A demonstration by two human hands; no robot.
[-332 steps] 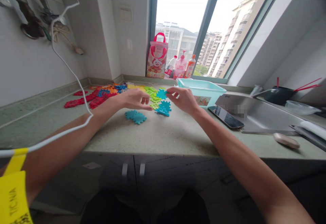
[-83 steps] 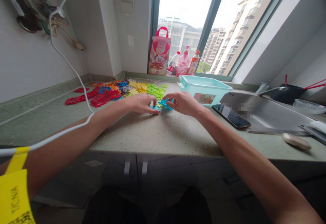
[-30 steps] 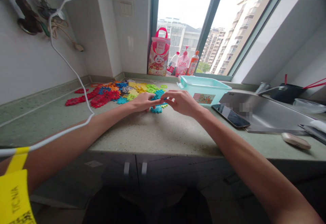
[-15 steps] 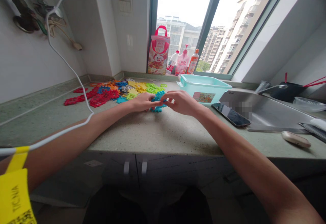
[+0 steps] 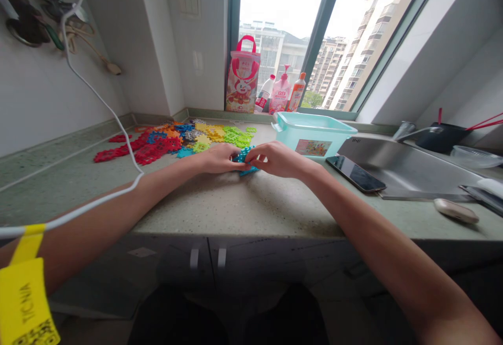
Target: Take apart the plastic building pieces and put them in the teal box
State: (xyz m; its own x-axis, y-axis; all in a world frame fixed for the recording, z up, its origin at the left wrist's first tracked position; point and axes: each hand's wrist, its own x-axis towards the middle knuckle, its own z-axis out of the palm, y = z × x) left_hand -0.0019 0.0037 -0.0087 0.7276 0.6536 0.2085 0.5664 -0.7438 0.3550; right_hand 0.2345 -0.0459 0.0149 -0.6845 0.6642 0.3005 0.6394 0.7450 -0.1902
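Observation:
My left hand (image 5: pixel 219 157) and my right hand (image 5: pixel 277 158) meet over the grey-green counter (image 5: pixel 236 203), both with fingers pinched on a cluster of teal interlocking pieces (image 5: pixel 245 157) that rests on or just above the counter. Most of the cluster is hidden by my fingers. Behind my hands lies a spread of loose pieces: green ones (image 5: pixel 236 136), yellow ones (image 5: pixel 209 134), blue ones (image 5: pixel 184 128) and red ones (image 5: pixel 135 150) running off to the left.
A teal plastic box (image 5: pixel 312 134) stands just right of my hands, a dark phone (image 5: pixel 356 173) beside it, then a steel sink (image 5: pixel 408 169). A red bag (image 5: pixel 242 82) and bottles (image 5: pixel 281 96) line the window sill. A white cable (image 5: pixel 106 104) hangs across my left arm.
Both hands have lowered the teal cluster from slightly raised down to the counter and closed in on it. The camera has tilted a little.

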